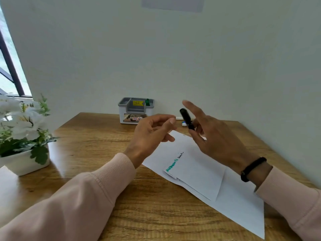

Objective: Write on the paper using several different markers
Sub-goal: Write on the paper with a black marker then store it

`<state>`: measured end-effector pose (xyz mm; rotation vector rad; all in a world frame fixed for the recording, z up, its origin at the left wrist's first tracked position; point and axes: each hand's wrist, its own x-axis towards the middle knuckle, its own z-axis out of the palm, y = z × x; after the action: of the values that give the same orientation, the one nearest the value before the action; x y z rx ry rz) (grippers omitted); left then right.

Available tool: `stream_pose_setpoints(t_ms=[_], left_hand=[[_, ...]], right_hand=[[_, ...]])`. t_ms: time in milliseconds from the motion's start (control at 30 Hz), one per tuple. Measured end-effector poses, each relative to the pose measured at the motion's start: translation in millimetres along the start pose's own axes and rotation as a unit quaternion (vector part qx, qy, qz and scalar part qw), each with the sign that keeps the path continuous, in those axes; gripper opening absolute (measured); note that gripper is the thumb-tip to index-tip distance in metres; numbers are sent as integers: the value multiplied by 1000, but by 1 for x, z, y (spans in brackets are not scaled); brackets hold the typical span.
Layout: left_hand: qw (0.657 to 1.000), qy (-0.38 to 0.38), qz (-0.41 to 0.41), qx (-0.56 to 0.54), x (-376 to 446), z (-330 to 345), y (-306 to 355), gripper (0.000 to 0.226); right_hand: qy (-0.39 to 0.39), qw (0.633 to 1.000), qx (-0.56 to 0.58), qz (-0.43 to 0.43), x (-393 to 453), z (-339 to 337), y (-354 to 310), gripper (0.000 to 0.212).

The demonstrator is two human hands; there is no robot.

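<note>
Head view. A wooden table (97,171) stands against a pale wall (156,58). White paper (196,171) lies on the table right of centre, more than one sheet overlapping at an angle, with a folded or smaller sheet on top. The top sheet bears a short line of teal writing (172,165) and, just beyond it, a short word in black (180,154).

The right hand (215,136) is raised above the far end of the paper. It holds a black marker (186,119), gripped at the marker's lower end by the thumb and lower fingers; the index finger is extended straight and points up and to the left, clear of the marker. The marker is tilted, its upper end toward the far left. Whether it is capped cannot be determined. A black band (252,168) sits on the right wrist.

The left hand (151,134) is raised just left of the marker, fingers loosely curled, thumb near the fingertips. It holds nothing visible and does not touch the marker.

At the far edge of the table, against the wall, stands a grey and white organiser (135,110) with a green marker (147,102) upright in its right compartment. Small white and blue items lie behind the right hand, too obscured to identify. A white pot of white flowers (22,136) stands at the near left. Both sleeves are pale pink.
</note>
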<state>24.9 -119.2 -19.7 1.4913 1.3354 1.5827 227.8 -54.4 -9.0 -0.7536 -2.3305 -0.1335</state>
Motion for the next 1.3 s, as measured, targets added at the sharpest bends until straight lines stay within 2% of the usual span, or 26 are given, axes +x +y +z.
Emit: stream_pose_setpoints(t_ms=[100, 167, 300, 367, 500, 800, 967, 1133, 1300], left_hand=[[994, 58, 41, 88, 7, -9, -9, 20], [978, 55, 81, 186, 9, -16, -17, 18], [920, -52, 114, 370, 7, -18, -24, 27], [892, -107, 116, 424, 8, -15, -26, 33], [873, -163, 120, 443, 10, -12, -31, 33], [879, -159, 127, 431, 17, -13, -39, 33], [884, -154, 130, 421, 17, -13, -39, 32], [885, -146, 135, 422, 16, -14, -42, 32], [888, -151, 123, 416, 16, -14, -40, 31]], right_hand=[[26, 999, 23, 11, 24, -7, -7, 88], [57, 997, 52, 12, 46, -5, -12, 78], [137, 985, 100, 22, 88, 12, -22, 52], [161, 982, 92, 23, 105, 26, -23, 44], [177, 983, 50, 20, 130, 53, -19, 37], [107, 991, 30, 78, 145, 89, -17, 40], [56, 997, 30, 47, 148, 92, -20, 49], [82, 994, 48, 54, 139, 84, -15, 41], [81, 992, 12, 91, 117, 66, 15, 33]])
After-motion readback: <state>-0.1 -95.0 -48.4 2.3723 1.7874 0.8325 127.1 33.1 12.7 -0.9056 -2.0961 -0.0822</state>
